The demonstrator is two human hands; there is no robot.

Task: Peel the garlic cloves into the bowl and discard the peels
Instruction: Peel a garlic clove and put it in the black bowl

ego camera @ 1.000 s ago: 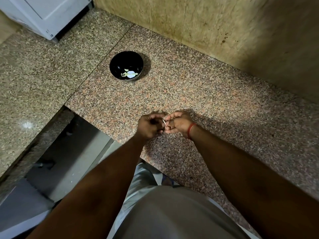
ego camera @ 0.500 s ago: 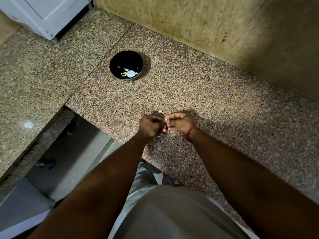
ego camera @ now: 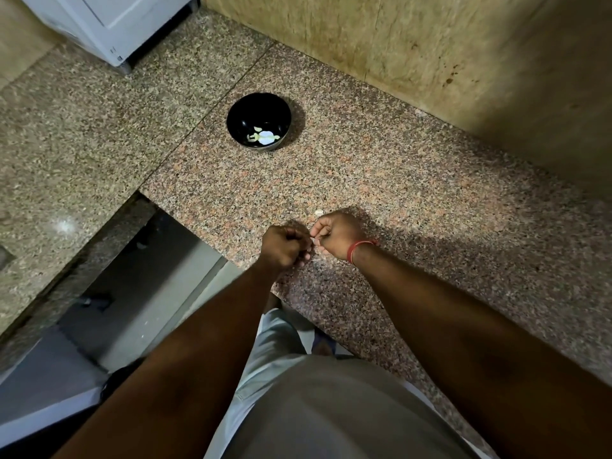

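Where curled fingers meet, left hand [ego camera: 285,247] and right hand [ego camera: 336,234] pinch something hidden (likely garlic), contents unclear.

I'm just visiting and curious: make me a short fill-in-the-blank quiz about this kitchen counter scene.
1. The bowl on the granite counter is ____ in colour.
2. The band on the right wrist is ____.
3. The pale garlic pieces lie inside the ____.
4. The left hand and right hand meet above the ____.

Missing words: black; red; bowl; counter
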